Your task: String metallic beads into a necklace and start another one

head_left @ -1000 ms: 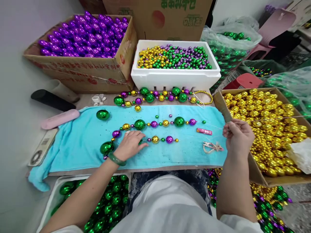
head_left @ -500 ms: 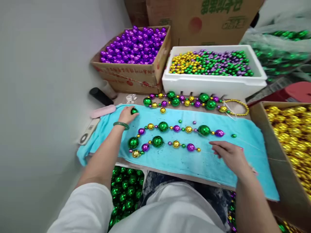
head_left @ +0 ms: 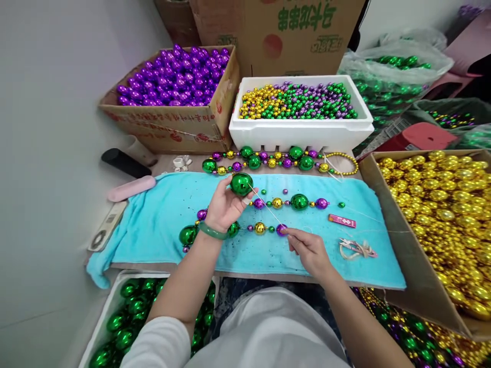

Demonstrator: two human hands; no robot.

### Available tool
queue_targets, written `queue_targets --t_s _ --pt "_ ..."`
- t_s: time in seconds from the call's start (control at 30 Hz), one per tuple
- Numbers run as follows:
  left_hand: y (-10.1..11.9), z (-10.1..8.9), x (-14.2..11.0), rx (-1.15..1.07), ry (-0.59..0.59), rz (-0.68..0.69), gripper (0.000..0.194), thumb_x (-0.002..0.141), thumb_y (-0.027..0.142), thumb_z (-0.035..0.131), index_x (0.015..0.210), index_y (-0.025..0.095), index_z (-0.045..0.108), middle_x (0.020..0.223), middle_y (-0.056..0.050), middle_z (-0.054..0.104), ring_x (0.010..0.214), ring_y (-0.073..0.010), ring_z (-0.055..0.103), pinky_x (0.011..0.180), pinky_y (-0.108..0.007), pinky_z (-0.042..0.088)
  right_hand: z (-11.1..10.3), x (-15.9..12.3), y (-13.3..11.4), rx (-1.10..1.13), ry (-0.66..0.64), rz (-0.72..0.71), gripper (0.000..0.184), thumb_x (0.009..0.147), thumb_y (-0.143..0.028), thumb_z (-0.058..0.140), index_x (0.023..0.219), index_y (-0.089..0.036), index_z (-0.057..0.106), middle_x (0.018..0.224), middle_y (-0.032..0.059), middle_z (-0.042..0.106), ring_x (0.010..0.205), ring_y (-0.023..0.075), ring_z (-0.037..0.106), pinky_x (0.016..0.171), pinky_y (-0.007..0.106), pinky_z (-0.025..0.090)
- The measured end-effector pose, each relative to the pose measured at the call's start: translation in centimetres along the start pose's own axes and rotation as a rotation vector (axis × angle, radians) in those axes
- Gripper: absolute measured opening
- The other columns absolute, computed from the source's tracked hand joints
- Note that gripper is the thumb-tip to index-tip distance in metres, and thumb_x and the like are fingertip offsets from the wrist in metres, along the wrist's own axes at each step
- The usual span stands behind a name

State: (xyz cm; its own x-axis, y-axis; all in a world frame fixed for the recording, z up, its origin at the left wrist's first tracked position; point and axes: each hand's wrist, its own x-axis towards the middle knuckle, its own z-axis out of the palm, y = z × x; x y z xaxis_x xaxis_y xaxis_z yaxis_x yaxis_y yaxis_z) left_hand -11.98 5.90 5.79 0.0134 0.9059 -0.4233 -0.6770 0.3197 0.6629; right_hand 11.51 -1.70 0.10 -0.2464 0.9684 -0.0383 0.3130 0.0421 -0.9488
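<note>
My left hand (head_left: 226, 207), a green bangle on its wrist, holds up a large shiny green bead (head_left: 241, 184) between thumb and fingers. My right hand (head_left: 309, 250) pinches a thin pale string (head_left: 266, 204), whose straight far end meets the face of that bead. Whether it is a bare string or a fine needle, I cannot tell. Below both hands, a bead strand (head_left: 299, 202) of green, gold and purple lies in a bend on the blue towel (head_left: 153, 240). My left hand and forearm hide part of it.
Behind the towel lies another bead strand (head_left: 253, 162). A purple-bead carton (head_left: 161, 125) and white foam box (head_left: 299, 134) stand at the back, a gold-bead carton (head_left: 414, 245) at right. Scissors (head_left: 356, 248) and a small pink packet (head_left: 342, 221) rest on the towel. Green beads (head_left: 126, 337) sit below left.
My left hand has lifted the green bead from the towel's left part and brought it right. My right hand has moved left, bringing the string to the bead. The view has shifted right.
</note>
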Motion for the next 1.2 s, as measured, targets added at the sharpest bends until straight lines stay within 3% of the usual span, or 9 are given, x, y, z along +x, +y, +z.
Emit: queue_targets --t_s 0.23,0.37,0.5,0.6,0.77,0.97,1.1,1.2 --pt "-1.3 0.1 0.9 0.017 -0.031 0.024 0.029 0.083 0.044 0.060 0.092 0.017 0.060 0.088 -0.007 0.070 0.091 -0.0199 0.068 0.080 -0.031 0.059 -1.0 -0.7 0.3 -0.018 0.036 -0.010 0.031 0.088 -0.034 0.053 0.099 -0.019 0.078 0.055 -0.0007 0.057 0.048 0.0116 0.049 0.051 0.025 0.042" --pt "-1.4 0.7 0.8 -0.010 0.011 0.031 0.026 0.083 0.042 0.060 0.089 0.017 0.060 0.086 -0.006 0.070 0.089 -0.0191 0.068 0.080 -0.031 0.058 -1.4 -0.8 0.3 -0.034 0.028 -0.001 0.032 0.088 -0.034 0.052 0.099 -0.018 0.078 0.055 -0.0005 0.057 0.049 0.0123 0.051 0.052 0.025 0.042" --pt "-1.7 1.3 0.1 0.030 0.046 0.206 0.022 0.075 0.035 0.070 0.087 0.018 0.061 0.088 -0.002 0.069 0.088 -0.0174 0.068 0.081 -0.030 0.057 -2.1 -0.7 -0.1 -0.106 0.018 -0.005 0.032 0.089 -0.035 0.051 0.097 -0.019 0.077 0.055 -0.0004 0.056 0.051 0.0131 0.051 0.054 0.026 0.042" --pt "-2.4 1.8 -0.6 0.160 -0.035 0.311 0.030 0.070 0.031 0.075 0.095 0.020 0.063 0.097 -0.002 0.068 0.089 -0.0163 0.066 0.081 -0.030 0.055 -2.3 -0.5 -0.3 -0.120 0.018 0.006 0.029 0.090 -0.035 0.050 0.094 -0.019 0.074 0.057 -0.0005 0.058 0.051 0.0128 0.051 0.053 0.025 0.040" --pt "-3.9 2.6 -1.4 0.314 -0.133 0.328 0.042 0.071 0.032 0.074 0.110 0.024 0.062 0.107 -0.004 0.065 0.095 -0.0176 0.063 0.082 -0.030 0.053 -1.9 -0.1 0.3 -0.007 0.054 0.059 0.018 0.086 -0.032 0.052 0.083 -0.020 0.064 0.058 -0.0013 0.059 0.050 0.0117 0.050 0.050 0.023 0.039" --pt "-4.0 2.8 -1.3 0.431 -0.187 0.361 0.046 0.071 0.033 0.074 0.114 0.025 0.061 0.107 -0.004 0.064 0.095 -0.0179 0.062 0.083 -0.031 0.052 -2.6 0.2 1.3 0.058 0.099 0.084 0.014 0.084 -0.031 0.056 0.077 -0.021 0.063 0.059 -0.0016 0.061 0.050 0.0109 0.048 0.050 0.023 0.038" --pt "-4.7 3.4 -1.5 0.546 -0.283 0.289 0.051 0.070 0.033 0.077 0.118 0.025 0.061 0.109 -0.006 0.066 0.096 -0.0211 0.064 0.083 -0.033 0.053 -2.7 0.6 1.5 0.193 0.099 0.094 0.015 0.082 -0.034 0.059 0.076 -0.020 0.063 0.058 -0.0012 0.061 0.050 0.0106 0.048 0.049 0.023 0.039" --pt "-5.0 4.0 -1.4 0.745 -0.499 0.130 0.060 0.066 0.029 0.080 0.123 0.026 0.061 0.121 -0.009 0.064 0.101 -0.0237 0.064 0.079 -0.032 0.054 -2.5 1.1 1.4 0.364 0.083 0.130 0.020 0.078 -0.038 0.062 0.072 -0.020 0.059 0.057 -0.0010 0.061 0.047 0.0099 0.048 0.047 0.023 0.039"
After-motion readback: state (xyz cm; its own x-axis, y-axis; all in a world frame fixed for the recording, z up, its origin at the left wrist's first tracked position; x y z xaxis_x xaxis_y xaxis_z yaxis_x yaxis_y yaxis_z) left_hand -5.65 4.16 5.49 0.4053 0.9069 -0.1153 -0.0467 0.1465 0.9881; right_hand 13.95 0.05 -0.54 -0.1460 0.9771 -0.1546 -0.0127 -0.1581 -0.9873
